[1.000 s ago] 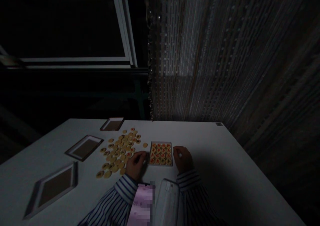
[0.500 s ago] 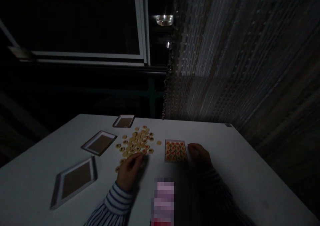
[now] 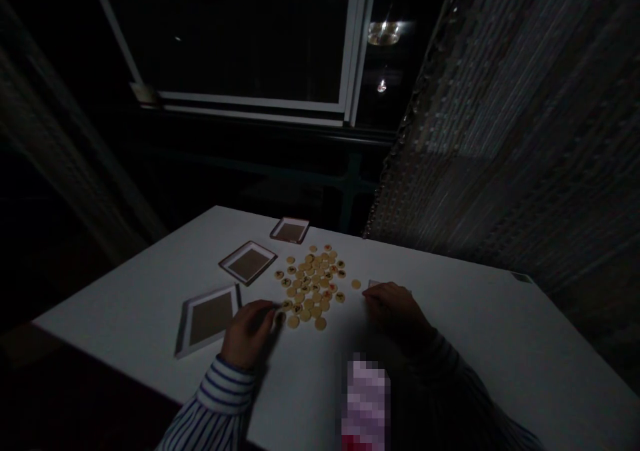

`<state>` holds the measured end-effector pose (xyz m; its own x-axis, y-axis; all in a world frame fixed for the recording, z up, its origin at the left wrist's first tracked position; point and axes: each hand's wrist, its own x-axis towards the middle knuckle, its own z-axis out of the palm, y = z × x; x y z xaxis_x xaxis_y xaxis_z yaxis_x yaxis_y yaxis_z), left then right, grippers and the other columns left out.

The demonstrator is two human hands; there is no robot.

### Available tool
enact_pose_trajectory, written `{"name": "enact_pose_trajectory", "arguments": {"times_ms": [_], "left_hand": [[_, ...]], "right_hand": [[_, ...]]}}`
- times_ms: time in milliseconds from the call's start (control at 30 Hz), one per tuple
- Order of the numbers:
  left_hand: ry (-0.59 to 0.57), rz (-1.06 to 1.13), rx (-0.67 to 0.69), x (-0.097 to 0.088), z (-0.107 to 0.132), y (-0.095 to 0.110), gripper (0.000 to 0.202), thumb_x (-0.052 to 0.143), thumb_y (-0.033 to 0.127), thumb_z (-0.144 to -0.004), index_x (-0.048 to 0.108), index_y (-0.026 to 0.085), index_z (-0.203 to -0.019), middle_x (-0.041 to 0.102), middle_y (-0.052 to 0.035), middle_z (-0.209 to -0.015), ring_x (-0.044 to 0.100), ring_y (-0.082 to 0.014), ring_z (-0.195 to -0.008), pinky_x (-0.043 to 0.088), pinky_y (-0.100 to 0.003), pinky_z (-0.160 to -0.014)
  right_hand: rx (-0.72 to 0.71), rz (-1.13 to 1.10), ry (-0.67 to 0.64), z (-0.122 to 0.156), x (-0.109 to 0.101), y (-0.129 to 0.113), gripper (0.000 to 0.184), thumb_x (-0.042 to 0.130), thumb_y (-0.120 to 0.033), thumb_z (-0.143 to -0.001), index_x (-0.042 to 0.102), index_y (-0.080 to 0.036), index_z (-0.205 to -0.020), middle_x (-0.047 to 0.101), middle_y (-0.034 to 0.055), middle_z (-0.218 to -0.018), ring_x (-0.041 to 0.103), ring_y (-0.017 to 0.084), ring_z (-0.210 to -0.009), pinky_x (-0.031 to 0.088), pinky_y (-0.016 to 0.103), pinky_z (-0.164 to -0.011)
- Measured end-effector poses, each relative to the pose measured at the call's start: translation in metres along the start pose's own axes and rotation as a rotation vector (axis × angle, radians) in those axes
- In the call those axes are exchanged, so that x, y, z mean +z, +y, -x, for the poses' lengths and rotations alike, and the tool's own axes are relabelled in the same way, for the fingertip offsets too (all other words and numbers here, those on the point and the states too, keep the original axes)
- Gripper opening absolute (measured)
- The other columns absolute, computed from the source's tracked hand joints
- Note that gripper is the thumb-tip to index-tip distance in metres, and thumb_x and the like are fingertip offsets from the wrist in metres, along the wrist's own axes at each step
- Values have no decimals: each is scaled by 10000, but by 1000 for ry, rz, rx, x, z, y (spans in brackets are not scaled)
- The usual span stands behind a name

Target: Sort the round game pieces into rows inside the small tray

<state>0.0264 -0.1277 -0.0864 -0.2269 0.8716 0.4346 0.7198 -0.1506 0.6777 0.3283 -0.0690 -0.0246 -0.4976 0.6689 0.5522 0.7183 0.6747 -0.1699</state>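
Many round wooden xiangqi pieces [image 3: 315,279], some marked in black or red characters, lie in a loose pile mid-table. My left hand [image 3: 250,331] is at the pile's near left edge, thumb and index finger closed on what looks like one piece [image 3: 281,317], dim in shadow. To the right of the pile, my right hand [image 3: 395,308] is over a shallow box [image 3: 373,282] of pieces and hides nearly all of it. Its fingers are bent and held together, and whatever they hold is hidden. One single piece [image 3: 356,284] lies between the pile and that hand.
Three shallow framed trays with brown bottoms stand left of the pile: a near one [image 3: 210,316], a middle one [image 3: 249,263] and a far one [image 3: 290,230]. The white table [image 3: 125,284] ends at a dark window [image 3: 240,44]. A bead curtain [image 3: 480,138] hangs behind at right.
The view has turned left, so the table appears shifted right. My left hand has moved to the pile's left edge. My right hand has moved from beside the box to over it.
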Motion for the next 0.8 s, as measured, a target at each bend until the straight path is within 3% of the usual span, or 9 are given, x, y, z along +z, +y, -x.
{"name": "enact_pose_trajectory", "arguments": {"times_ms": [133,333,633,800], "left_hand": [[-94,-99,140,12,3,-11,280,511,374,-752,633,180,-913,673,-82,-905,614,-205,-868,488,-355,-806],[-60,-211,246,26,7,-29,242,519,286,-733,617,179,-927,681,-66,-882,625,-201,-830,515,-346,-754],[-79,-272,257,29,8,-30,255,533,238,-716,615,167,-947,686,-68,-858,624,-211,-805,524,-366,-727],[-82,-255,261,28,7,-30,253,523,262,-745,601,171,-968,683,-68,-871,625,-205,-812,524,-359,-723]], "right_hand": [[-29,5,-75,-8,5,-17,215,424,-228,-812,636,-190,-830,661,47,-793,577,157,-768,401,289,-726],[-86,69,-232,-17,9,-33,238,408,-223,-826,635,-195,-891,659,50,-857,578,153,-824,385,289,-777],[-151,114,-234,-17,20,-40,243,397,-212,-819,638,-196,-843,652,44,-809,567,153,-717,384,284,-684],[-147,90,-191,-13,21,-42,235,409,-206,-806,637,-198,-860,659,52,-839,579,176,-754,397,306,-706]]}}
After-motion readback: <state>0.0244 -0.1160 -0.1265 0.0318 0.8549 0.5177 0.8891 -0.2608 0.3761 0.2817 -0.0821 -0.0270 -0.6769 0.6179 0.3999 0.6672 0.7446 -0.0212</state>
